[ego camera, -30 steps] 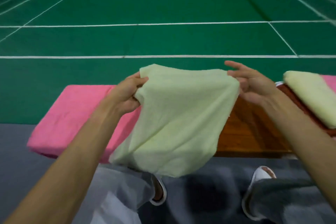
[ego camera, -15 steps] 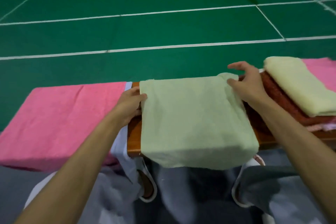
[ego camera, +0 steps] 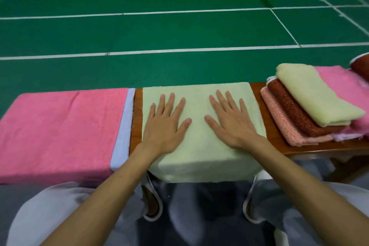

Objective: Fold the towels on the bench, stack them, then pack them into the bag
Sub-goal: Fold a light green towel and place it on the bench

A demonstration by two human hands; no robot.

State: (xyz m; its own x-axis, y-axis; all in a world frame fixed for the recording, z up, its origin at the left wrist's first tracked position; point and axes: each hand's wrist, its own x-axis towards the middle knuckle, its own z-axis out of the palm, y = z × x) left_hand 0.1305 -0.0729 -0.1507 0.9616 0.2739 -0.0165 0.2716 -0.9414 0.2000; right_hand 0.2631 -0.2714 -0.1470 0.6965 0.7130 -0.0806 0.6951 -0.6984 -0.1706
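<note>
- Hands were laid flat, palms down, on the pale green towel [ego camera: 199, 152]. The left hand [ego camera: 165, 124] was on its left half and the right hand [ego camera: 229, 124] on its right half.
- Fingers were held straight and spread, thumbs turned toward each other with a gap between them. Nothing was gripped by either hand.
- The pale green towel was spread across the wooden bench [ego camera: 136, 118]. Its far edge ran straight along the far side of the seat, and its near part was draped over the near edge toward the person's knees.
- Its surface was seen to be smooth and unwrinkled, with square far corners.
- A strip of bare wood was left showing on each side of it.
- To the left, a pink towel [ego camera: 60, 130] was laid out flat, with a light blue cloth [ego camera: 122, 132] showing along its right edge.
- To the right, a stack of folded towels was set on the bench, parted from the green towel by bare wood. A cream towel [ego camera: 315, 96] lay on top, a rust-red towel [ego camera: 289, 110] under it and a salmon towel [ego camera: 279, 126] lowest, each lower one stepped out to the left.
- Beyond the bench, open green court floor [ego camera: 179, 32] marked with white lines was seen.
</note>
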